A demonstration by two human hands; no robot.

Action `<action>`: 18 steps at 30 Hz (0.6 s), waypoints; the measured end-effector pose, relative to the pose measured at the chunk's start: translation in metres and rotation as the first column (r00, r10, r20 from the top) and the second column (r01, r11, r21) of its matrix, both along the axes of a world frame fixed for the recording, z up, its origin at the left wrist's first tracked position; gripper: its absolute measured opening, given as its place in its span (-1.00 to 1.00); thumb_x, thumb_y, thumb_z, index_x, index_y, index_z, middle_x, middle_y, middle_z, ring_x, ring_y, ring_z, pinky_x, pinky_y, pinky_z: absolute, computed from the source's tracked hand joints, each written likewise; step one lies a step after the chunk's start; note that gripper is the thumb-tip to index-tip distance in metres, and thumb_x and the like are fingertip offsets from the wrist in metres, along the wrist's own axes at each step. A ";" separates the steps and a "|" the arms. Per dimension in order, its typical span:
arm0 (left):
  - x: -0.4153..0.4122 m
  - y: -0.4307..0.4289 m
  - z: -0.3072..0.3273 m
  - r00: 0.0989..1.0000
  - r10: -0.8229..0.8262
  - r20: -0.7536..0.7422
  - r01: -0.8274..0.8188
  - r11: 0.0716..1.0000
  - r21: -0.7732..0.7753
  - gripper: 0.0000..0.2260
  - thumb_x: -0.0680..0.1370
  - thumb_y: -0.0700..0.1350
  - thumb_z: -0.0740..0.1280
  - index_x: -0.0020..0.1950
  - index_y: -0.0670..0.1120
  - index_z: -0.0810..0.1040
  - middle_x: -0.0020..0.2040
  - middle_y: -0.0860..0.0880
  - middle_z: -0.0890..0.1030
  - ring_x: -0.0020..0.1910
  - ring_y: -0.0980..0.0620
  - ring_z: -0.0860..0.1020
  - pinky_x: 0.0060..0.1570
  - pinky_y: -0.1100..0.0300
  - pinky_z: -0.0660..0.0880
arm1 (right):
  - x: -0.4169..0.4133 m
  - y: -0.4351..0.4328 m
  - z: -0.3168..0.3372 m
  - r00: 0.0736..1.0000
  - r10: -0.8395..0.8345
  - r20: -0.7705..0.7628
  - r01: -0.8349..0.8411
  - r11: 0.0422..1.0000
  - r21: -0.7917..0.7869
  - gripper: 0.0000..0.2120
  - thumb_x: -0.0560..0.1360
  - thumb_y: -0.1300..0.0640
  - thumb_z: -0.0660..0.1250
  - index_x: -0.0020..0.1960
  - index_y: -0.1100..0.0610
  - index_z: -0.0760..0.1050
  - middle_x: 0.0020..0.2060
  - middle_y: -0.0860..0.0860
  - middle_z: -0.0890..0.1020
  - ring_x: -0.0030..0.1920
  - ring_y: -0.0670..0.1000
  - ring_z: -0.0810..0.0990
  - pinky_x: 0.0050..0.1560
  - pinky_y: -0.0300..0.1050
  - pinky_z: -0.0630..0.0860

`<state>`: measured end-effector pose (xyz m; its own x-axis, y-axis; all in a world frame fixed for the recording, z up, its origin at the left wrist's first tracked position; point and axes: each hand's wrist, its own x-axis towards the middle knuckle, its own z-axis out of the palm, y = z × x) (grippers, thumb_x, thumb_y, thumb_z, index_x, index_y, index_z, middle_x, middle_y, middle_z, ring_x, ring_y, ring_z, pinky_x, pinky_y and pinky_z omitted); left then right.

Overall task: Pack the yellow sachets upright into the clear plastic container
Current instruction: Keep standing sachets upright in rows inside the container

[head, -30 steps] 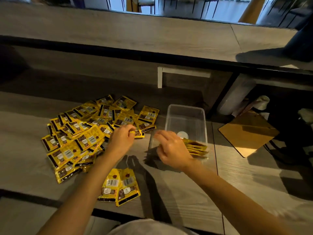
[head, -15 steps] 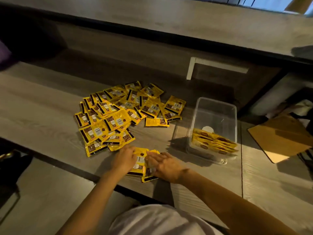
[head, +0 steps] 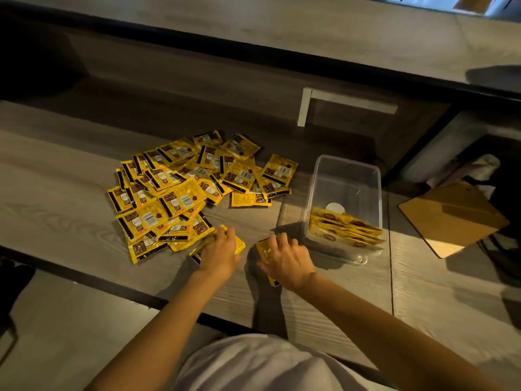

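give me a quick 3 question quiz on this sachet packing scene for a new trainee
1. True or false: the clear plastic container already holds some yellow sachets.
2. Multiple choice: the loose pile of sachets lies where, seen from the person? A) left of the container B) inside the container C) on the brown board
3. Fill in: the right hand rests on a sachet lying on the ____.

Key
1. True: the packed sachets stand in a row at the near end.
2. A
3. Table; the left hand presses on another sachet beside it.
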<state>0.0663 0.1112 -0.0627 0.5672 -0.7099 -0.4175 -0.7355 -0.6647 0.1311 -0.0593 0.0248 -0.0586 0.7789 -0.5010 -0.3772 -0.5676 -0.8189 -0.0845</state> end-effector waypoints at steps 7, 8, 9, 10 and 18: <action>0.004 -0.002 0.006 0.999 0.037 -0.023 -0.039 0.992 -0.123 -0.59 0.56 -0.29 0.15 0.41 -0.16 0.22 0.36 -0.16 0.33 0.26 -0.18 0.44 0.11 0.04 0.43 | 0.007 0.004 0.007 0.991 0.049 -0.121 -0.046 0.998 0.030 -0.40 0.60 0.04 0.08 0.50 0.26 -0.09 0.44 0.34 0.16 0.31 0.32 0.38 0.24 0.08 0.41; 0.005 -0.002 0.007 0.999 0.047 -0.023 -0.049 0.988 -0.147 -0.61 0.57 -0.29 0.14 0.40 -0.15 0.25 0.34 -0.15 0.35 0.26 -0.17 0.45 0.10 0.05 0.43 | 0.007 0.004 0.007 0.990 0.056 -0.127 -0.052 0.998 0.031 -0.40 0.60 0.07 0.08 0.51 0.27 -0.10 0.43 0.35 0.17 0.31 0.32 0.38 0.25 0.08 0.40; 0.006 -0.003 0.007 0.997 0.062 -0.036 -0.067 0.982 -0.174 -0.63 0.57 -0.29 0.13 0.39 -0.14 0.29 0.33 -0.15 0.37 0.24 -0.17 0.46 0.09 0.05 0.43 | 0.008 0.004 0.007 0.991 0.044 -0.125 -0.040 0.999 0.037 -0.40 0.59 0.09 0.07 0.50 0.27 -0.11 0.42 0.35 0.19 0.30 0.32 0.39 0.24 0.08 0.40; 0.007 -0.004 0.008 0.995 0.084 -0.058 -0.094 0.974 -0.206 -0.64 0.58 -0.28 0.12 0.38 -0.13 0.32 0.32 -0.14 0.38 0.23 -0.16 0.47 0.08 0.04 0.44 | 0.008 0.004 0.007 0.993 0.024 -0.115 -0.019 0.999 0.042 -0.40 0.57 0.11 0.08 0.50 0.27 -0.09 0.39 0.35 0.24 0.27 0.32 0.41 0.22 0.08 0.42; 0.013 -0.019 0.024 0.964 0.206 -0.171 -0.259 0.880 -0.400 -0.71 0.61 -0.22 0.09 0.28 -0.18 0.45 0.16 -0.23 0.55 0.10 -0.20 0.52 -0.08 0.05 0.41 | 0.005 -0.003 0.005 1.000 -0.013 -0.013 0.015 0.992 0.124 -0.60 0.53 0.11 0.12 0.34 0.16 0.17 0.23 0.26 0.41 0.13 0.26 0.51 0.06 0.01 0.48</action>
<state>0.0797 0.0922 -0.0388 0.7015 -0.6870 -0.1894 -0.5279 -0.6795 0.5095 -0.0543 0.0220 -0.0538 0.7673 -0.4603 -0.4466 -0.5805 -0.7945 -0.1784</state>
